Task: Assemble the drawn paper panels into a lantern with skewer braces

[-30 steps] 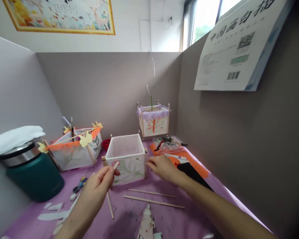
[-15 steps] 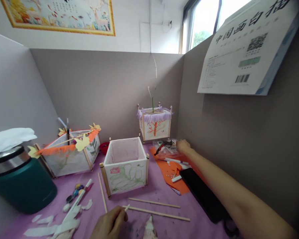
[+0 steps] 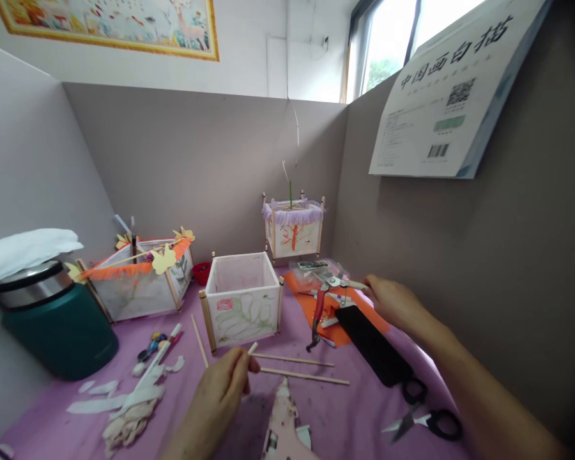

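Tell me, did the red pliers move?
Yes. The red pliers came forward off the orange paper's back corner, held by the right hand.

hands: bare | forearms: bare, sleeveless | rings: none visible

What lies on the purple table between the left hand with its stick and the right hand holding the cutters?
In the head view, two loose wooden sticks and a black phone lie between the left hand and the right hand.

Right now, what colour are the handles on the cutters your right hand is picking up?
Red, seen in the head view: the cutters hang from the right hand.
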The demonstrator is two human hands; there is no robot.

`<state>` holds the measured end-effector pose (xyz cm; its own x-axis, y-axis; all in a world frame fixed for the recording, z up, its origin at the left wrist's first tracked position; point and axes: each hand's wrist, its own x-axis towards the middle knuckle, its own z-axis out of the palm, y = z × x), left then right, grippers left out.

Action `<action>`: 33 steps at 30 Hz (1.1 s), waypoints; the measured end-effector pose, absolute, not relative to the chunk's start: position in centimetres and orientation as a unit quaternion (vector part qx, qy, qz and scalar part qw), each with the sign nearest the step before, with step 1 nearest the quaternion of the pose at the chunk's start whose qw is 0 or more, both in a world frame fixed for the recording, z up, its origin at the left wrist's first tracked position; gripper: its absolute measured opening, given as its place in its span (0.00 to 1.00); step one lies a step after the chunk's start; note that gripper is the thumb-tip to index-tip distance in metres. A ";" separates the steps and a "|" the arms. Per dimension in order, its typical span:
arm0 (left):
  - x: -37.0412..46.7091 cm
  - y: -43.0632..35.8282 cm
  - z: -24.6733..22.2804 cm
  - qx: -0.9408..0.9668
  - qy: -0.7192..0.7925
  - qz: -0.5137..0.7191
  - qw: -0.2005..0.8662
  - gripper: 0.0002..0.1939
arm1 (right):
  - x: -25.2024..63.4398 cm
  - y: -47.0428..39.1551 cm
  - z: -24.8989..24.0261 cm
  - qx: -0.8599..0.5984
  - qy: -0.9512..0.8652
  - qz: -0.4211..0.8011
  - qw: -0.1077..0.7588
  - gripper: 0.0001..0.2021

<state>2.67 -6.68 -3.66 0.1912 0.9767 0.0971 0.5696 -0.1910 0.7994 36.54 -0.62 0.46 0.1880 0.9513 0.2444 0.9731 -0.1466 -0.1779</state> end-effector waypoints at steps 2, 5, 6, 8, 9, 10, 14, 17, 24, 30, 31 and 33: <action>3.9 -7.4 -3.0 0.708 0.532 0.347 0.311 0.19 | 35.1 -3.4 -0.6 -0.698 -0.674 0.012 0.243 0.12; 5.6 -8.4 -2.1 0.717 0.529 0.388 0.235 0.16 | 31.3 -6.4 -2.4 -0.611 -0.677 0.104 0.396 0.15; 6.0 -8.7 -1.8 0.719 0.536 0.397 0.198 0.15 | 29.8 -7.1 -3.0 -0.584 -0.666 0.135 0.444 0.15; 6.5 -9.4 -1.5 0.719 0.545 0.417 0.110 0.14 | 26.7 -7.9 -3.8 -0.549 -0.627 0.187 0.520 0.15; 6.6 -9.7 -1.5 0.718 0.543 0.432 0.056 0.13 | 25.2 -8.1 -4.0 -0.530 -0.600 0.214 0.560 0.16; 6.7 -10.1 -1.6 0.716 0.535 0.449 0.000 0.12 | 23.8 -8.3 -4.2 -0.505 -0.583 0.254 0.584 0.17; 7.1 -11.8 -2.9 0.717 0.483 0.471 -0.175 0.07 | 19.6 -8.8 -4.2 -0.377 -0.534 0.437 0.618 0.20; 7.6 -12.4 -4.5 0.731 0.449 0.462 -0.224 0.10 | 18.5 -9.0 -4.1 -0.306 -0.447 0.578 0.610 0.24; 9.9 -12.7 -6.5 0.719 0.461 0.474 -0.213 0.10 | 19.0 -8.6 -3.1 -0.243 -0.418 0.675 0.556 0.28; 8.9 -11.4 -4.6 0.749 0.469 0.453 -0.120 0.12 | 20.5 -6.7 -2.4 -0.318 -0.552 0.535 0.555 0.24; 7.9 -10.8 -4.0 0.743 0.479 0.459 -0.086 0.12 | 21.0 -6.3 -2.2 -0.339 -0.605 0.477 0.540 0.23; 5.8 -9.7 -2.9 0.694 0.535 0.482 0.004 0.11 | 21.6 -5.7 -1.7 -0.371 -0.707 0.383 0.464 0.22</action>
